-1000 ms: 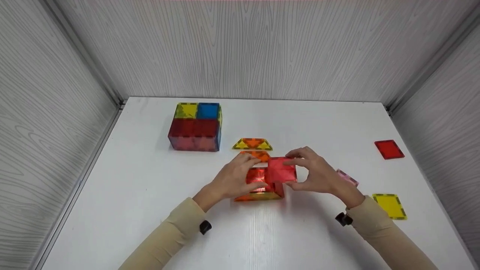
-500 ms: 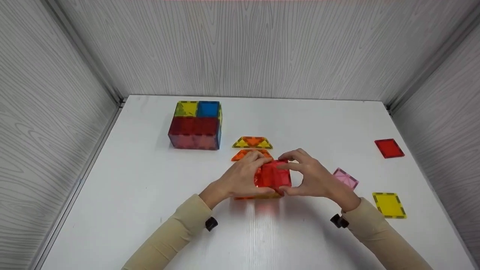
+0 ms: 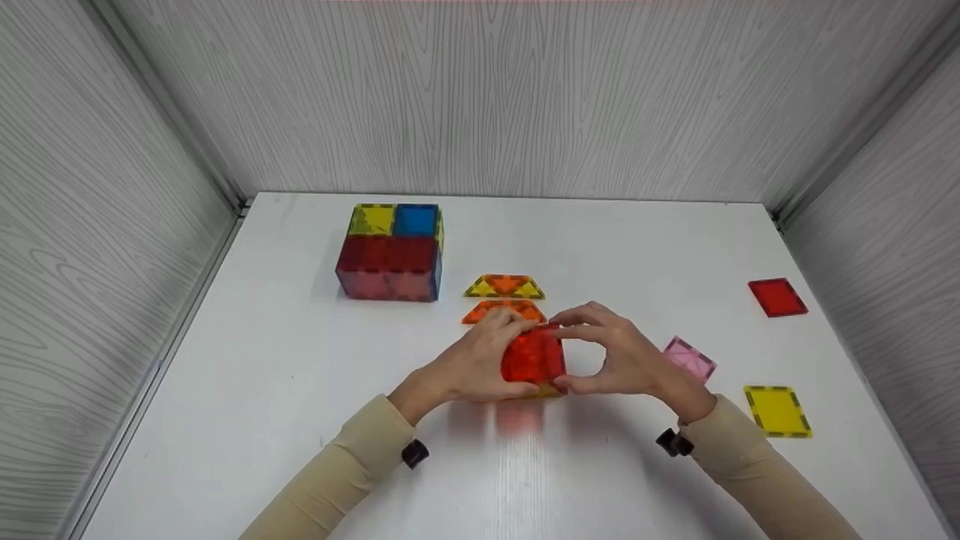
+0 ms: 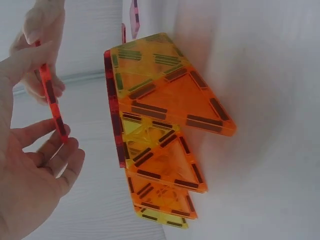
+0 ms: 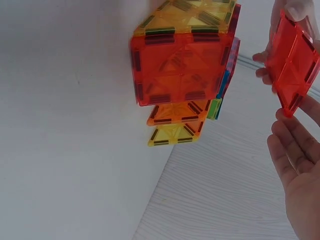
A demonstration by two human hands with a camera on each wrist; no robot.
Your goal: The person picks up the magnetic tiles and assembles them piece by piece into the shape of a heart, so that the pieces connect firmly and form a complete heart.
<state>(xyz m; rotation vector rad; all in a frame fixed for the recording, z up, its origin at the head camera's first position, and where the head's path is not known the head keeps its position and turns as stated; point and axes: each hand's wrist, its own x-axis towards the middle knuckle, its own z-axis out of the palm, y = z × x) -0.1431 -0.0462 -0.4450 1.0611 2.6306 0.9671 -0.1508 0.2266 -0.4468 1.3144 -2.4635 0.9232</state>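
A translucent red square magnetic tile (image 3: 534, 355) is held level by both hands, gripped at opposite sides. My left hand (image 3: 478, 358) holds its left side, fingers at the far corner and thumb at the near one. My right hand (image 3: 622, 351) pinches the right side in the same way. In the left wrist view the tile (image 4: 53, 97) stands apart from a low tile structure (image 4: 155, 95) with a red top and orange and yellow sloping sides. From the right wrist, the structure's red square side (image 5: 180, 70) shows. In the head view, the hands and tile mostly hide it.
Two trapezoids of triangle tiles, a yellow-orange one (image 3: 505, 286) and an orange one (image 3: 504, 308), lie behind the structure. A multicoloured tile box (image 3: 388, 255) stands back left. Rightward lie pink (image 3: 690, 359), yellow (image 3: 778, 411) and red (image 3: 778, 297) square tiles.
The right hand has carried the red tile left, over the structure. The left hand, earlier beside it with spread fingers, now grips its left side.
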